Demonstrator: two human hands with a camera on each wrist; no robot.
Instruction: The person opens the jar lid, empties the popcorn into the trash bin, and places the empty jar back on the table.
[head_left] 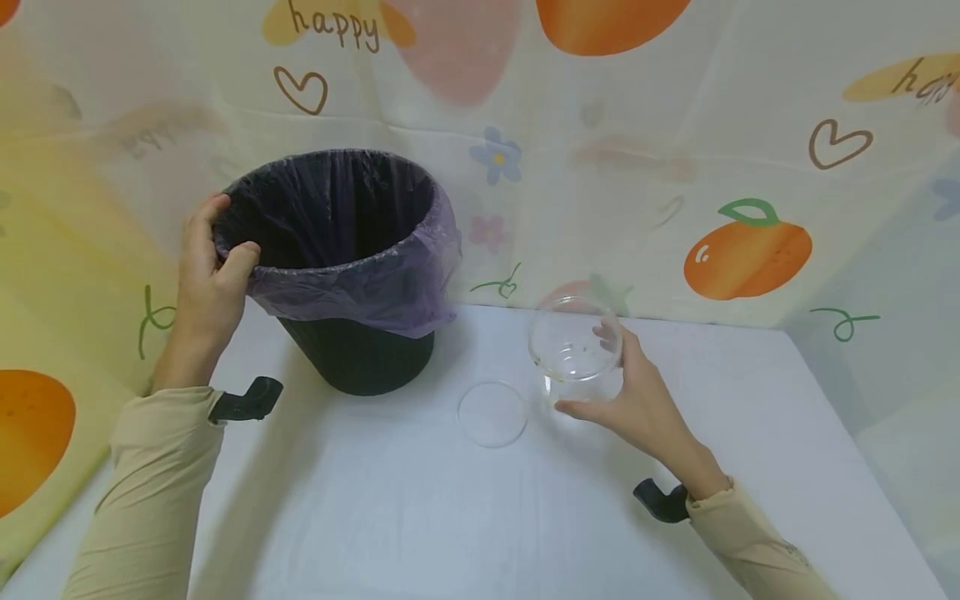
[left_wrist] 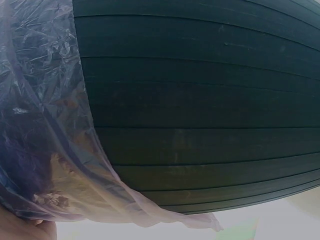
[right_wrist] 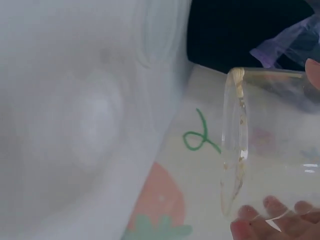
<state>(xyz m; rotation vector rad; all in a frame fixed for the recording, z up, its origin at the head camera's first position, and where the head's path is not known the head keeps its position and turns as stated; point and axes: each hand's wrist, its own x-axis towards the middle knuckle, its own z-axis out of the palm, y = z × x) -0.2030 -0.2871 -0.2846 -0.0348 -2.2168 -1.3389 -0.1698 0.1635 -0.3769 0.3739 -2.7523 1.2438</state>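
Observation:
My left hand [head_left: 210, 287] grips the rim of a dark trash bin [head_left: 367, 358], thumb near the inside edge and fingers around the outside. A thin purple plastic bag [head_left: 375, 292] lines the bin and folds over its rim. My right hand [head_left: 648, 404] holds a clear cylindrical jar [head_left: 555, 387] from the side, thumb in front and fingers behind. Brownish-yellow residue marks one end of the jar [right_wrist: 280, 145] in the right wrist view. Whether it touches the table cannot be told. Left of it, a clear round lid or ring [head_left: 491, 444] lies flat on the table.
The white table [head_left: 420, 517] ends at a fabric backdrop [head_left: 600, 208] printed with oranges, hearts and flowers. The bin stands at the table's back left, close to that backdrop. Black wrist mounts [head_left: 246, 400] sit on both forearms.

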